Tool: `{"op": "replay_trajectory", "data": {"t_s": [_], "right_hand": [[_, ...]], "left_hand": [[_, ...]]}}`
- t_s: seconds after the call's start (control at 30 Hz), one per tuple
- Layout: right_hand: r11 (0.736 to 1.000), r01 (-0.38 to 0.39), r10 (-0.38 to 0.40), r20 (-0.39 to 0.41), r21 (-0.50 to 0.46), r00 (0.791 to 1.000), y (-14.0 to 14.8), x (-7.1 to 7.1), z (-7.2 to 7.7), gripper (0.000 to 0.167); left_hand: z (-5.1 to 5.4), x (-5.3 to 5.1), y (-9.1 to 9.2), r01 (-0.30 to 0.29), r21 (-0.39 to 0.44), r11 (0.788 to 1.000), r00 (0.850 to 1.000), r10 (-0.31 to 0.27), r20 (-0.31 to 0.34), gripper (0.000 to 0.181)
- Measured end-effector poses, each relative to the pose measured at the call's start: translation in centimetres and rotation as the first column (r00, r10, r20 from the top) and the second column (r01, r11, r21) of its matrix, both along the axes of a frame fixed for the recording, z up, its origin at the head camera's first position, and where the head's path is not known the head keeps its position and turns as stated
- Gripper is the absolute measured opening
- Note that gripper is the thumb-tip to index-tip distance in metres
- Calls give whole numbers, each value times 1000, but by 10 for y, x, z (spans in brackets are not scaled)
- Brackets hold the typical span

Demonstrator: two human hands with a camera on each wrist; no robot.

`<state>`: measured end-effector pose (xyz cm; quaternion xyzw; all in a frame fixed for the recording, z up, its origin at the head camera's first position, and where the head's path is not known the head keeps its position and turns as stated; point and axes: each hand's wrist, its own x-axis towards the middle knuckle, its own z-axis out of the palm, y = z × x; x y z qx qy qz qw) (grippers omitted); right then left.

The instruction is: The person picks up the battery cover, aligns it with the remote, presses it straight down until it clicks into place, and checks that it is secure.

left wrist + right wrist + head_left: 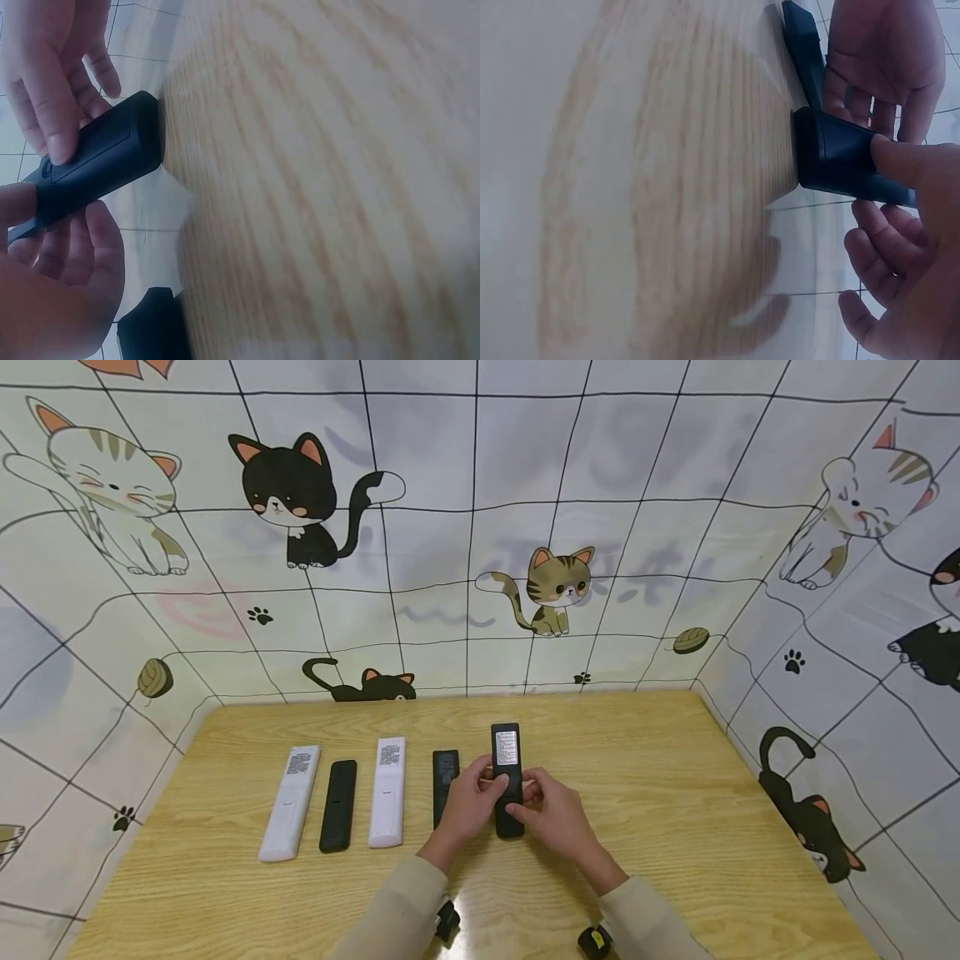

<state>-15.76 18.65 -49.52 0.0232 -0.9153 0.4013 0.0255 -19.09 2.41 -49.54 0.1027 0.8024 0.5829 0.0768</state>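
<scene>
In the head view, a black remote control [514, 787] with a white label near its far end lies back side up between both hands. My left hand [468, 806] grips its left edge, thumb on the back. From the other side my right hand [561, 825] pinches it, thumb on the lower back cover. The left wrist view shows the remote control's battery cover [97, 154] in place, with a thumb pressing near its latch. In the right wrist view, the near end of the remote control [836, 154] is at the table surface; fingers hide its far part.
Left of the hands, a second black remote control [444, 768] lies partly hidden by the left hand. Further left are a white one [387, 818], a black one [338, 806] and another white one [287, 814]. Cat-print cloth [420, 543] walls the wooden table [637, 760].
</scene>
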Motion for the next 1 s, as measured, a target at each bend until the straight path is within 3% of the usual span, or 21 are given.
{"op": "replay_trajectory", "data": {"t_s": [0.17, 0.57, 1.0], "right_hand": [[997, -2, 3, -13, 79, 1000, -1, -1, -2, 48], [987, -20, 22, -14, 159, 1000, -2, 0, 2, 46], [966, -59, 59, 8, 251, 998, 2, 0, -2, 41]], "left_hand": [[2, -2, 1, 0, -47, 999, 1000, 0, 10, 37], [4, -9, 7, -27, -200, 979, 998, 39, 56, 48], [2, -9, 17, -108, -375, 921, 990, 133, 42, 44]]}}
